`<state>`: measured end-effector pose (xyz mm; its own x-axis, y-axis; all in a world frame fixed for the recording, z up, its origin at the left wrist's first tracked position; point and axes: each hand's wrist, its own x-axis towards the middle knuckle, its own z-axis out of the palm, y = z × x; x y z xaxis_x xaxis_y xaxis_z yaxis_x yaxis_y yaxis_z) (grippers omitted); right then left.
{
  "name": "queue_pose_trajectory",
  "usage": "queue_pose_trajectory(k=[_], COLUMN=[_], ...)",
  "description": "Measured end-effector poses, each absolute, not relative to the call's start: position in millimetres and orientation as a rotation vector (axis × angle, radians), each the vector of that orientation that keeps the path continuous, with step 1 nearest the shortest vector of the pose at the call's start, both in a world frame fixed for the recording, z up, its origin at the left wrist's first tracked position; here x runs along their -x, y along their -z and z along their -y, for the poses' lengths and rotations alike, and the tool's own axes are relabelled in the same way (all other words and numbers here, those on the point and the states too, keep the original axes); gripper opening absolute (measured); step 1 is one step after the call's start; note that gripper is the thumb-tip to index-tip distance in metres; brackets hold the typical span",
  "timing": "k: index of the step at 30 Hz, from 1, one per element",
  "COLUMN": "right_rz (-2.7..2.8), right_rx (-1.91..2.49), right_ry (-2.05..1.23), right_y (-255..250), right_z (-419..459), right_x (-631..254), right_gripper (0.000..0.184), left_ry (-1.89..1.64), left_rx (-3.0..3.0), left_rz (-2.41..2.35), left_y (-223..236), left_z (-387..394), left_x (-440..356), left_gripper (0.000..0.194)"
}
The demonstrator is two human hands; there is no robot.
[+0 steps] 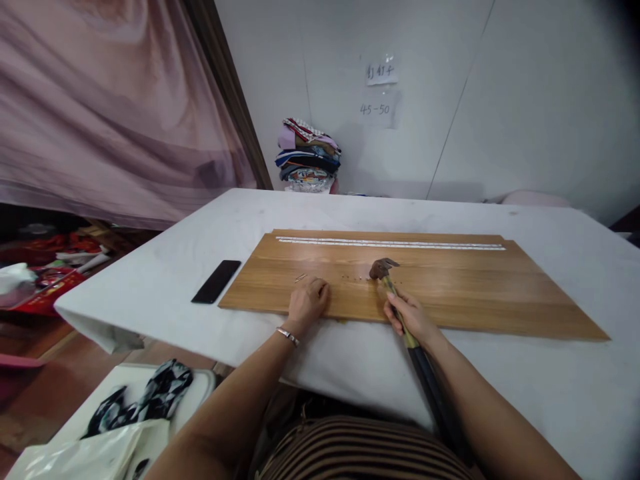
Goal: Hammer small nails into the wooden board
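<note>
My right hand [407,313] is wrapped around the yellow part of a claw hammer's handle, close below the head. The hammer [385,267] has a rusty head, low over the wooden board [450,283], and its long black grip runs back under my forearm. I cannot tell whether the head touches the wood. On the board's near left part rests my left hand [309,299], fingers curled; whatever they may hold is hidden. A few loose nails [301,277] lie just beyond it. Between the hands, several small nails [356,277] form a short row in the board.
Two white measuring strips [390,245] run along the board's far edge. A black phone [217,281] lies left of the board on the white-covered table [165,267]. Folded cloths [309,157] are stacked behind, against the wall. A stool [200,381] with patterned fabric stands at lower left.
</note>
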<state>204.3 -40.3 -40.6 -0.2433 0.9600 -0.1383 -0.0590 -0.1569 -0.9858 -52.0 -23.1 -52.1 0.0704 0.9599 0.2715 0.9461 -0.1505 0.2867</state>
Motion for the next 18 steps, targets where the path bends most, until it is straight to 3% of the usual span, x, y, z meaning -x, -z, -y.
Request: queue_pose_trajectory(k=[18], right_rz=[1.256], right_rx=[1.128], right_ry=[-1.540], right_y=[39.8], right_z=[40.8], right_x=[-204.5], right_gripper=[0.044], left_ry=[-0.631], left_rx=[-2.269], left_rz=[-2.014], left_y=[52.9], left_z=[23.1], left_x=[52.5], left_gripper=[0.022])
